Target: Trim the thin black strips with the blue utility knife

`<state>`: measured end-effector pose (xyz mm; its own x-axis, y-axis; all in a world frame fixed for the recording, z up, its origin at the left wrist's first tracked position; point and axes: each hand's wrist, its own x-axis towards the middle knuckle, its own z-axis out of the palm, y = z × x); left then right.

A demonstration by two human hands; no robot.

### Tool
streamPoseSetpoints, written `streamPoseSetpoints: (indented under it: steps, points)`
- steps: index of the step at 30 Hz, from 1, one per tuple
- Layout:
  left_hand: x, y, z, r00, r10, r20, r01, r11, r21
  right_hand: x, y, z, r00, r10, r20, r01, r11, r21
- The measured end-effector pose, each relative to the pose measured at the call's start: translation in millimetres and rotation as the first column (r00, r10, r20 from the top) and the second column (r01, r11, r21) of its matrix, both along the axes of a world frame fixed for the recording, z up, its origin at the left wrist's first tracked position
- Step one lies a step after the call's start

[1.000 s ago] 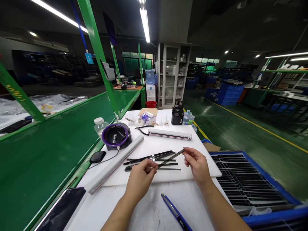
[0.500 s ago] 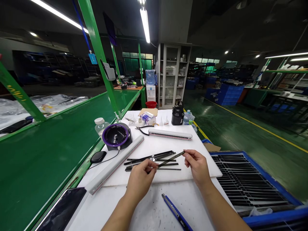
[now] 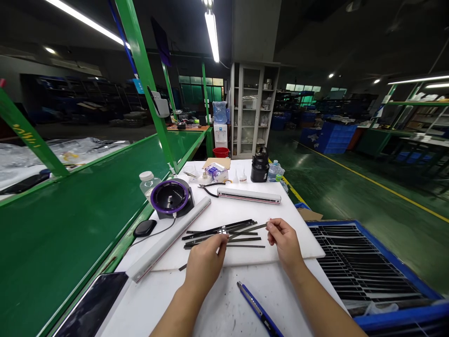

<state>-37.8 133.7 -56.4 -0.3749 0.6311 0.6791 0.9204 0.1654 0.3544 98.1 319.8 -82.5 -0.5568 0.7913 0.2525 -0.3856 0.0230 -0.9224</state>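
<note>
A thin dark strip [image 3: 248, 230] slants up to the right between my two hands, just above a loose pile of similar black strips [image 3: 219, 229] on the white foam board [image 3: 231, 210]. My left hand [image 3: 207, 257] pinches it at the lower left, fingers closed. A dark strip end [image 3: 183, 267] shows left of that hand; whether it is the same strip I cannot tell. My right hand [image 3: 285, 238] grips the upper right end between thumb and fingertips. Nearer to me lies a blue pen-like tool [image 3: 257, 306].
Two long white train-like bodies [image 3: 249, 195] lie on the board, one slanting at left. Pliers [image 3: 210, 189], a purple-rimmed black fan [image 3: 170, 197] and a black bottle [image 3: 260, 167] stand or lie behind. Blue-edged trays of dark strips [image 3: 365, 262] sit at right.
My left hand has turned slightly and its fingers have closed further on the strip. A dark strip end now shows to its left. My right hand has barely moved.
</note>
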Motion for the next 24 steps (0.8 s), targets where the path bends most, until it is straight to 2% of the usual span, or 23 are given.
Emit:
streamPoseSetpoints:
  steps: [3,5,10,19,24]
  points:
    - [3.1,-1.5,1.7,0.985,0.003,-0.174,0.008,0.998,0.063,1.3,-0.7,2.7,1.000,0.000,-0.007,0.000,1.000,-0.017]
    - [5.3,-1.8,3.0,0.977,-0.020,-0.211,0.043,0.993,0.107,2.8,-0.1,4.9,1.000,-0.015,-0.019,0.014,0.999,-0.033]
    - [6.6,0.4,3.5,0.988,-0.085,-0.130,0.102,0.986,0.131,5.1,2.9,8.2,0.998,-0.027,-0.061,0.020,0.994,-0.104]
    - [4.3,3.1,1.8,0.991,-0.097,-0.090,0.109,0.983,0.147,2.3,0.5,12.4,0.985,0.033,-0.172,-0.070,0.974,-0.214]
    - [4.0,2.2,4.0,0.990,-0.119,-0.078,0.134,0.964,0.229,3.8,1.7,12.3,0.972,0.091,-0.215,-0.146,0.956,-0.256]
